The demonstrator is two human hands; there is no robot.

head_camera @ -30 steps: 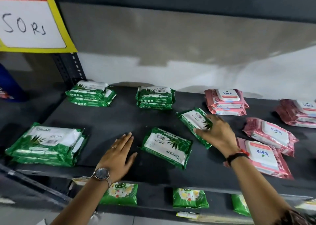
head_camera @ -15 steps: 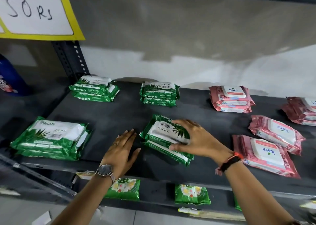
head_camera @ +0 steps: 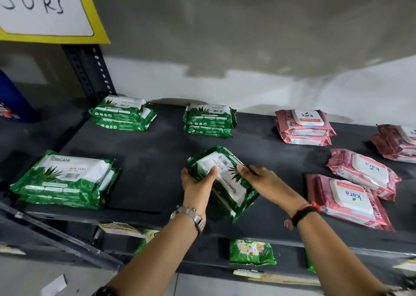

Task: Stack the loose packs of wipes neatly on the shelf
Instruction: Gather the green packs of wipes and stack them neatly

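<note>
Both hands were clamped on a green pair of packs at the front middle of the shelf: the left hand cupped the near-left corner and the right hand pressed the right edge, apparently to square the skewed top pack over the lower one. Two loose pink packs lay just right, unstacked, probably next.

Price sign cut off top-left; far-right pink stack cropped; small print unreadable.
</note>
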